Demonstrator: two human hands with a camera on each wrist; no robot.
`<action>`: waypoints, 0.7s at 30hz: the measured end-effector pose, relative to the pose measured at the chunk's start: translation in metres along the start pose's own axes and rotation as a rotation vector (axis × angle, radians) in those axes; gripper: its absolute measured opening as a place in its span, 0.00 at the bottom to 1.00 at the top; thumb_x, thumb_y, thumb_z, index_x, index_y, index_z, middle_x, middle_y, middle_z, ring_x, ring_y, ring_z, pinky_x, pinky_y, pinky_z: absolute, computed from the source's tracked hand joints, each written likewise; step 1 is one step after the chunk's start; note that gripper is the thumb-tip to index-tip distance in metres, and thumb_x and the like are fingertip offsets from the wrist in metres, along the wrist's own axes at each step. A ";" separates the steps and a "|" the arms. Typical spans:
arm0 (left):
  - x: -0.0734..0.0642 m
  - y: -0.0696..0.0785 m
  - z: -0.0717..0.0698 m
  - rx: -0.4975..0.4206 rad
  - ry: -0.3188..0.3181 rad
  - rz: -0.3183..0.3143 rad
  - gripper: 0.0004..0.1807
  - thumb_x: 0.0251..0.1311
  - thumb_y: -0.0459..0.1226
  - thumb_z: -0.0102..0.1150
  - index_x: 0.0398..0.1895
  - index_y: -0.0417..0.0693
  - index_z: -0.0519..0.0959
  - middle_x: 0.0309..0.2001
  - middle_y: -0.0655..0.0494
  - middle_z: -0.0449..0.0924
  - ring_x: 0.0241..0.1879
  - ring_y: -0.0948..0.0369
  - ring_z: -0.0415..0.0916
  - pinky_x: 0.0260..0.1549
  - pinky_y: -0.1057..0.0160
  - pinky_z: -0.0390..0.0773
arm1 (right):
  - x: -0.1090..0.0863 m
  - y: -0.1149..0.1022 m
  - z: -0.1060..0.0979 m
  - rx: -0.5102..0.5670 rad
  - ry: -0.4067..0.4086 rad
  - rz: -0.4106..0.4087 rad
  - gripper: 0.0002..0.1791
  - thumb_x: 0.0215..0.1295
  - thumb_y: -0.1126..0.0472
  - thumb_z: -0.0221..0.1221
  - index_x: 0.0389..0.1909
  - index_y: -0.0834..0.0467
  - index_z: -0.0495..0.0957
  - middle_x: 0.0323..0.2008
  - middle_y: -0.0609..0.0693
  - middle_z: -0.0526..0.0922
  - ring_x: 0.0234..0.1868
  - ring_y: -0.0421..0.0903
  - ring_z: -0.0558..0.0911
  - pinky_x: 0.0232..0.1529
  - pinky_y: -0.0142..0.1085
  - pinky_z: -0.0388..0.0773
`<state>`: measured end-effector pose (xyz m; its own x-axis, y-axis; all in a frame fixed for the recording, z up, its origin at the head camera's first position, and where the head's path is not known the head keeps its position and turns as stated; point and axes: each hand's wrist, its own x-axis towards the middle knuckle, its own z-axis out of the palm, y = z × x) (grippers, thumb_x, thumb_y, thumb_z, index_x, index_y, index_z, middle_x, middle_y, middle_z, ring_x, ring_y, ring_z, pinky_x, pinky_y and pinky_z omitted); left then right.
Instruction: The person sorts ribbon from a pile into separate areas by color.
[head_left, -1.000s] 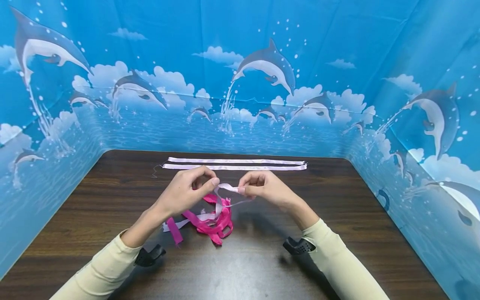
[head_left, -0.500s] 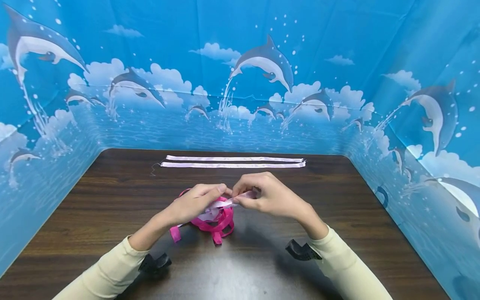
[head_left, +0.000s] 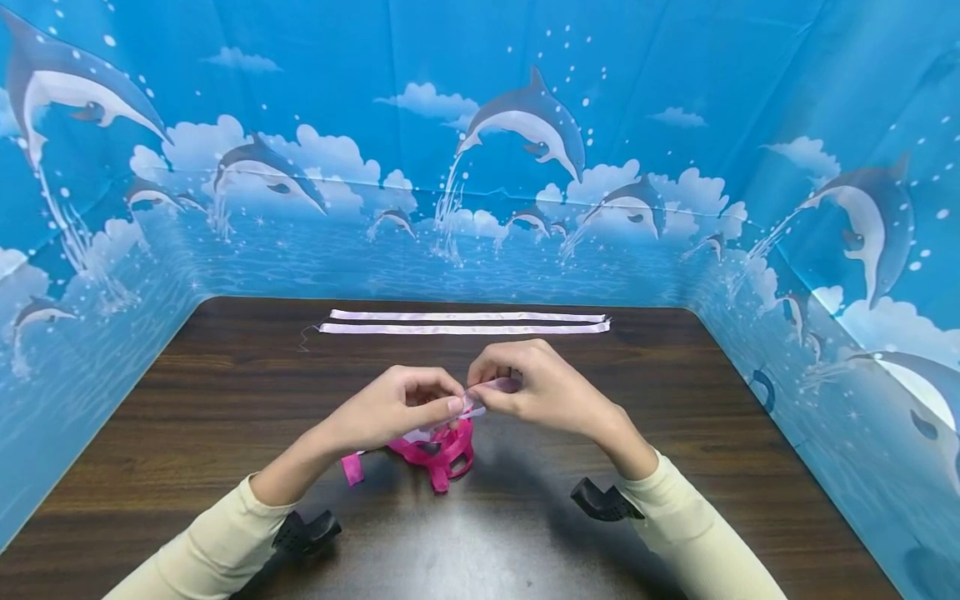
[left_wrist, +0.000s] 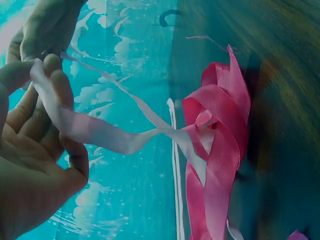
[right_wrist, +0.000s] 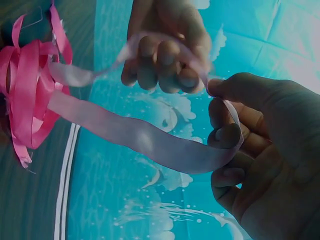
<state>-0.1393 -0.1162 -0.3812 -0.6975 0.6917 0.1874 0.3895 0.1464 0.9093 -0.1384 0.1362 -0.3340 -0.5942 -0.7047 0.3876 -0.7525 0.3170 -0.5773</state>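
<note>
A blue dolphin-print backdrop [head_left: 480, 208] wraps three sides of a dark wood-grain table [head_left: 225, 392] catching pale glare [head_left: 457, 554].

Smooth, satiny pale ribbon [right_wrist: 140, 137], glossy pink ribbon [left_wrist: 223, 167], shiny wood-grained table [head_left: 457, 546].

At the left edge the left hand [left_wrist: 32, 155] and, above it, the right hand [left_wrist: 48, 31] hold a pale ribbon [left_wrist: 100, 133], which runs rightward into a bunched pink ribbon [left_wrist: 225, 145] right of centre.

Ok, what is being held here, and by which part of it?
The left hand and right hand hold the pale ribbon partway along; two lengths run from there to the pink ribbon.
</note>
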 end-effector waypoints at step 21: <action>-0.013 0.032 -0.023 0.271 0.499 0.065 0.04 0.67 0.36 0.67 0.43 0.52 0.85 0.42 0.60 0.84 0.28 0.58 0.80 0.26 0.62 0.79 | 0.001 0.006 -0.003 -0.064 0.103 0.078 0.05 0.66 0.68 0.67 0.39 0.56 0.84 0.31 0.40 0.84 0.31 0.35 0.80 0.32 0.41 0.78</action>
<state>-0.1321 -0.1366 -0.3457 -0.8408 0.2976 0.4522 0.5356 0.3364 0.7745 -0.1441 0.1391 -0.3347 -0.6752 -0.6084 0.4171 -0.7174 0.4102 -0.5631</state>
